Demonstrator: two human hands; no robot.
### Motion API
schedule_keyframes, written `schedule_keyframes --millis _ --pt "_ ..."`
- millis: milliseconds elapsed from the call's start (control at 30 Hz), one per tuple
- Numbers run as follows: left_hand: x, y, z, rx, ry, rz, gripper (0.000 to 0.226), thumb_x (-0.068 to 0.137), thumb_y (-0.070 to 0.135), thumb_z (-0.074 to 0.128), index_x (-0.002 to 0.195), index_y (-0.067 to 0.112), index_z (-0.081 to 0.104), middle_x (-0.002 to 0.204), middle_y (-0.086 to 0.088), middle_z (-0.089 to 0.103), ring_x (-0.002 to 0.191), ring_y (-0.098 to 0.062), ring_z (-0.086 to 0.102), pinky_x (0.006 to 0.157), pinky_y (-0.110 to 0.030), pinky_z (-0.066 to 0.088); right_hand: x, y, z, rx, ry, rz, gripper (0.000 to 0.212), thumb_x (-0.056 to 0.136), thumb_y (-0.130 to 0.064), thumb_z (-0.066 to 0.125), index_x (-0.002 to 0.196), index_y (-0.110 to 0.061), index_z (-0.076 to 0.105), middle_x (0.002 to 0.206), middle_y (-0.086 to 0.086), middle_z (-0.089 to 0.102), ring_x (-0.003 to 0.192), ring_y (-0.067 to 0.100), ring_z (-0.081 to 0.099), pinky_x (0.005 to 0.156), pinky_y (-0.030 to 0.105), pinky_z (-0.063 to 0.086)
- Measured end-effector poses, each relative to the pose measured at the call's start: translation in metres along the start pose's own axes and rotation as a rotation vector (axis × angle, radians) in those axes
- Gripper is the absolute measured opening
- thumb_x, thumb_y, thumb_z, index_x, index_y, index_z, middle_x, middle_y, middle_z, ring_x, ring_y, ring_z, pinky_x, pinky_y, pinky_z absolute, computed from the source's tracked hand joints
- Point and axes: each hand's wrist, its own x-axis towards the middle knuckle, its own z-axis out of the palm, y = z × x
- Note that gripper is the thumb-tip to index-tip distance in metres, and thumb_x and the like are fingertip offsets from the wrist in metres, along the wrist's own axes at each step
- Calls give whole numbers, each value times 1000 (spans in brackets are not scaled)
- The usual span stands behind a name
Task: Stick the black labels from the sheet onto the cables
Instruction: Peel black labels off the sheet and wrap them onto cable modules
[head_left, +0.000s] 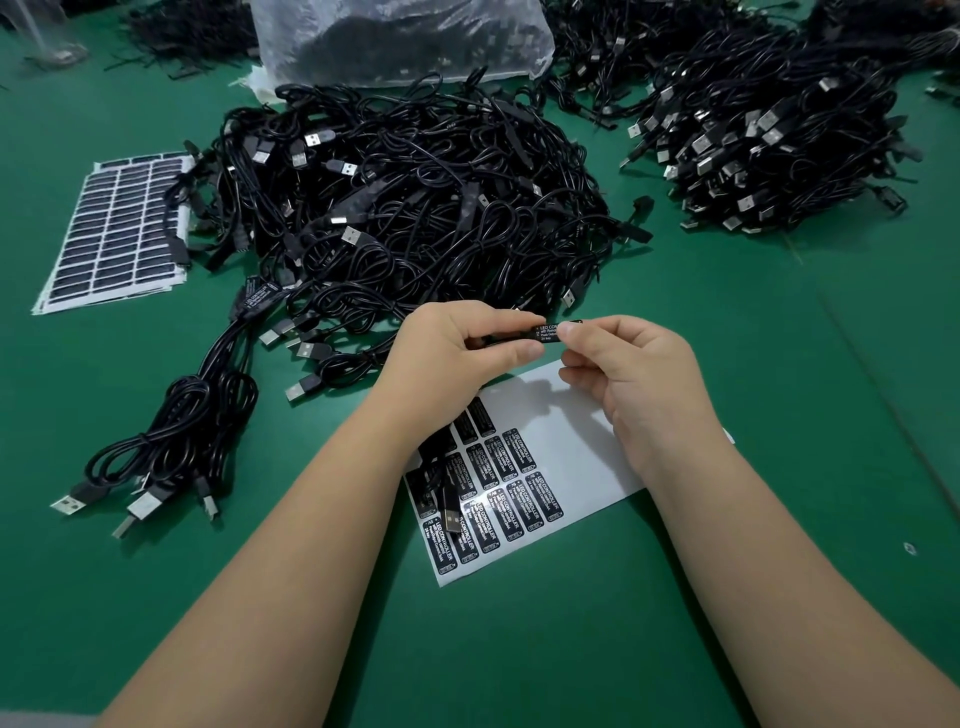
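Observation:
My left hand (457, 348) grips a black cable controller above the label sheet (571, 452), its fingers curled round the body. A black label (548, 331) with white print lies along the controller's top. My right hand (623, 374) pinches the label's right end between thumb and forefinger. The white sheet lies under both hands on the green table; several black labels remain on its lower left part. The held cable's USB plug (451, 512) hangs down onto the sheet.
A big heap of black USB cables (405, 197) lies just behind my hands. A small bundle of labelled cables (171, 441) sits at the left, a full label sheet stack (111, 234) farther left. Another cable heap (769, 140) is at back right, a plastic bag (395, 36) behind.

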Motion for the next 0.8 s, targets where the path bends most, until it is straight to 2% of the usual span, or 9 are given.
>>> schedule_keyframes --millis 200,300,367,600,800 --pt "0 1 1 -6 -8 -9 26 78 22 79 90 43 72 85 12 72 81 -18 66 75 -27 53 0 0 0 -30 23 -4 12 78 -15 76 69 -14 68 56 -6 63 55 7 59 62 20 53" --pt "0 0 0 -1 -4 5 28 77 24 80 90 47 71 79 18 70 65 -2 59 64 -15 49 0 0 0 -52 40 -4 12 78 -16 76 69 -14 67 55 -7 62 54 7 57 61 20 51" --pt "0 0 1 8 2 12 29 76 24 80 90 48 70 78 16 70 60 5 53 63 -10 45 0 1 0 -62 45 -5 13 78 -17 76 69 -14 67 54 -8 61 54 7 56 60 21 50" --pt "-1 1 2 3 17 1 27 76 23 81 86 46 70 79 11 70 59 5 55 60 -9 45 0 0 1 -75 57 -14 15 78 -14 75 67 -15 65 52 -9 60 50 6 55 57 19 48" --pt "-1 1 3 -8 32 -16 29 73 19 83 86 43 71 74 15 69 61 1 55 60 -9 47 0 1 1 -73 64 -28 14 79 -13 74 69 -13 65 52 -8 60 51 6 55 56 19 48"
